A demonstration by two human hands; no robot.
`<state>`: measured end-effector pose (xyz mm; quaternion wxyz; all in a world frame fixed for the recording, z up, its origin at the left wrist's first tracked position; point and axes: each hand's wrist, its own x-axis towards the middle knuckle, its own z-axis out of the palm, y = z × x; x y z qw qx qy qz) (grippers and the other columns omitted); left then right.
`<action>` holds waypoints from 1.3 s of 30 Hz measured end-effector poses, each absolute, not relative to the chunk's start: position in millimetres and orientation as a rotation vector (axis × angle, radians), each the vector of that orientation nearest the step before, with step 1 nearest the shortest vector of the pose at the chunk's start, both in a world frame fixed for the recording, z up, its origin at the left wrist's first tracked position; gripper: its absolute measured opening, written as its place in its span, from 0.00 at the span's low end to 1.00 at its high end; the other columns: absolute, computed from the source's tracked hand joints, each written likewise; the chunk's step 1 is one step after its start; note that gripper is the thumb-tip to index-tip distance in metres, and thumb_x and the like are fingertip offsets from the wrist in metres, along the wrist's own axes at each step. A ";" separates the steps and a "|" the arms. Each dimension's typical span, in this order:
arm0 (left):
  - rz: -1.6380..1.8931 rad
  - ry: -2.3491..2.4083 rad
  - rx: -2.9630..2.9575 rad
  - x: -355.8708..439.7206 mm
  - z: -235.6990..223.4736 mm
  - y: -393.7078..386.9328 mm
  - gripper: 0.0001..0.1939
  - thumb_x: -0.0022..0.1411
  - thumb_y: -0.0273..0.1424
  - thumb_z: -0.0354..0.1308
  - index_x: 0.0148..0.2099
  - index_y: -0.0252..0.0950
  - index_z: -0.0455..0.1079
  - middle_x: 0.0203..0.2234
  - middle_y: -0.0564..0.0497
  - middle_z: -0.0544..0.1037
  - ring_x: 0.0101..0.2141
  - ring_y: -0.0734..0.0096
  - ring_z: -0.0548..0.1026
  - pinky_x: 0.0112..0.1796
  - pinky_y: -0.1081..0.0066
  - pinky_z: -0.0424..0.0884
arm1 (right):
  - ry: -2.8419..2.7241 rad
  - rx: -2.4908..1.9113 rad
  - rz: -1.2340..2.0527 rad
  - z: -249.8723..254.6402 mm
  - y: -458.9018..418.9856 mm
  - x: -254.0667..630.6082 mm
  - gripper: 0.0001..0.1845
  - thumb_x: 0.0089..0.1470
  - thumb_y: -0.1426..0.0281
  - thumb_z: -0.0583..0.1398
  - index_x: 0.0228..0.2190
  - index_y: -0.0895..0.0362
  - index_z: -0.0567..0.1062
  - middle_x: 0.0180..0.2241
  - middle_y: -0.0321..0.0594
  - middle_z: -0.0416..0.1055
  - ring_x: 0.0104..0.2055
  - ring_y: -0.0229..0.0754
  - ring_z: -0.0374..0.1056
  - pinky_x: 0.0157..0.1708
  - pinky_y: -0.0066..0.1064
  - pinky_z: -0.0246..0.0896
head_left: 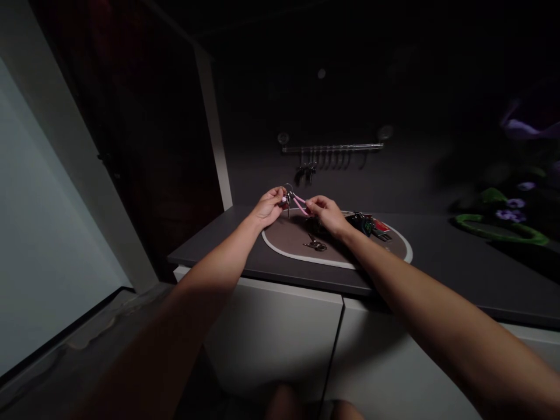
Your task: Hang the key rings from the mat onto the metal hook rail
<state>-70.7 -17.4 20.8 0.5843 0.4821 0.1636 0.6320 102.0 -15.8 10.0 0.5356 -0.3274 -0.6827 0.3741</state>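
Above an oval mat (289, 252) on the dark counter, both of my hands hold one keyring (289, 189) with keys and a pink strap loop (299, 203). My left hand (268, 207) pinches the ring end, where a key hangs down. Between finger and thumb, my right hand (326, 214) grips the loop's other end. Below them, a small bunch of keys (315, 244) lies on the mat. Partly behind my right wrist is a pile of dark items with a red card (380, 226).
A clear rail (332, 148) with several hooks is fixed to the wall, and bunches of keys (307, 171) hang at its left part. Purple flowers with a green looped stem (499, 228) stand at the right. White cabinet doors (280, 326) sit under the counter edge.
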 end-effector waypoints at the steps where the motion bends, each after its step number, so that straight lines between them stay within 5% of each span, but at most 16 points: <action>1: 1.475 0.373 1.122 -70.3 21.0 -17.6 0.07 0.51 0.25 0.61 0.28 0.32 0.65 0.21 0.57 0.68 0.23 0.82 0.66 0.30 0.76 0.63 | -1.654 -0.780 0.897 9.5 -16.6 101.3 0.11 0.44 0.62 0.60 0.25 0.58 0.69 0.22 0.33 0.68 0.25 0.33 0.62 0.31 0.28 0.58; 11: 1.354 0.321 1.214 -63.4 16.5 -18.8 0.08 0.49 0.28 0.63 0.29 0.32 0.66 0.23 0.55 0.70 0.26 0.79 0.68 0.33 0.73 0.66 | -1.650 -0.633 0.778 16.5 -22.3 96.9 0.14 0.46 0.62 0.59 0.34 0.57 0.72 0.34 0.38 0.71 0.38 0.38 0.65 0.44 0.34 0.59; 23: 1.300 0.382 1.192 -55.2 12.8 -23.2 0.10 0.46 0.28 0.66 0.30 0.32 0.68 0.24 0.55 0.72 0.27 0.79 0.69 0.34 0.72 0.66 | -1.596 -0.650 0.854 17.1 -25.1 96.0 0.16 0.40 0.59 0.63 0.27 0.58 0.70 0.23 0.34 0.66 0.25 0.33 0.59 0.27 0.27 0.56; 32: 1.352 0.632 1.353 -53.2 2.9 -13.8 0.18 0.45 0.37 0.65 0.38 0.33 0.71 0.28 0.52 0.73 0.27 0.81 0.68 0.26 0.79 0.61 | -1.580 -0.683 0.717 18.6 -18.8 105.9 0.14 0.44 0.59 0.59 0.27 0.57 0.68 0.25 0.34 0.65 0.27 0.33 0.59 0.31 0.27 0.57; 39: 1.384 0.979 1.707 -48.3 -4.7 -12.9 0.17 0.49 0.40 0.60 0.34 0.31 0.70 0.19 0.55 0.69 0.20 0.81 0.63 0.22 0.78 0.58 | -1.497 -0.764 0.685 21.2 -7.6 115.4 0.15 0.43 0.58 0.57 0.27 0.57 0.66 0.25 0.33 0.63 0.28 0.33 0.59 0.32 0.27 0.59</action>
